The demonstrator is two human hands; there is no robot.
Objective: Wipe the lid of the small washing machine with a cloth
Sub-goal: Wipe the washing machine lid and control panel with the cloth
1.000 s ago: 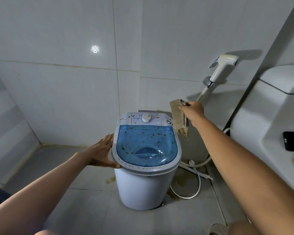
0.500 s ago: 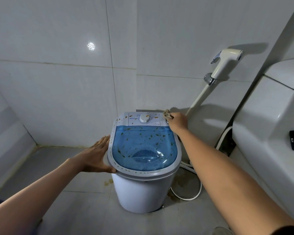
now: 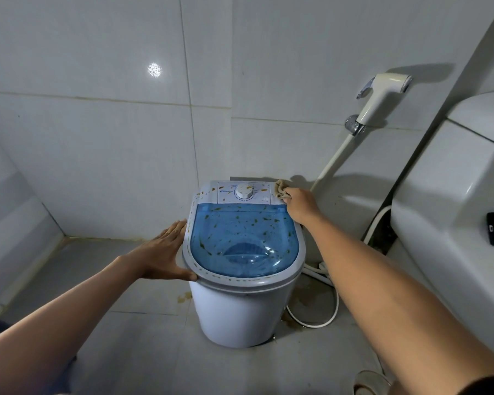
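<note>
1. The left hand (image 3: 161, 253) lies flat and open, holding nothing, with palm and thumb pressed to the near-left rim of the washer (image 3: 241, 312), apparently to steady it.
2. Between the hands is the blue see-through lid (image 3: 244, 240), shut. Brown flecks cover it from edge to edge, so by my reading almost all the wiping is left.
3. Beyond the lid, the white panel with its dial (image 3: 244, 191) is flecked too.
4. The right hand (image 3: 300, 205) is closed around a bunched tan cloth (image 3: 280, 188), pressed to the panel's far-right corner; the work looks barely begun.
5. Below the hands, the grey tiled floor (image 3: 143, 332) shows brown stains beside the washer's base.
6. Right of the right hand, a sprayer (image 3: 382, 98) hangs on the tiled wall, its hose (image 3: 335, 306) looping across the floor, and a toilet tank (image 3: 451, 195) stands further right.
</note>
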